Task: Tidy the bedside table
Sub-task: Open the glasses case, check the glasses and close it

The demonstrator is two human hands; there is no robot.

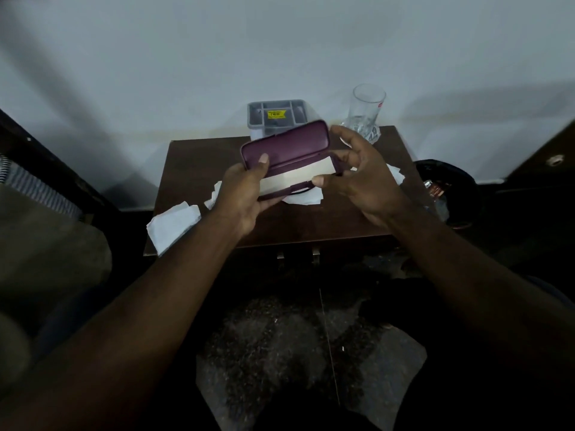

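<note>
While held over table: open case, tissues, glass, organizer.

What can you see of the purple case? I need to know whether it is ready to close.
The purple glasses case is a hard, smooth, oblong shell with rounded corners, hinged open with its lid raised toward the wall. A pale cloth or paper strip lies across its lower half. It is held above the bedside table: the left hand grips its left end, thumb inside, and the right hand pinches its right end.

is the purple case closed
No, the purple case is open, lid raised, a pale cloth inside, held by the left hand and right hand.
</note>
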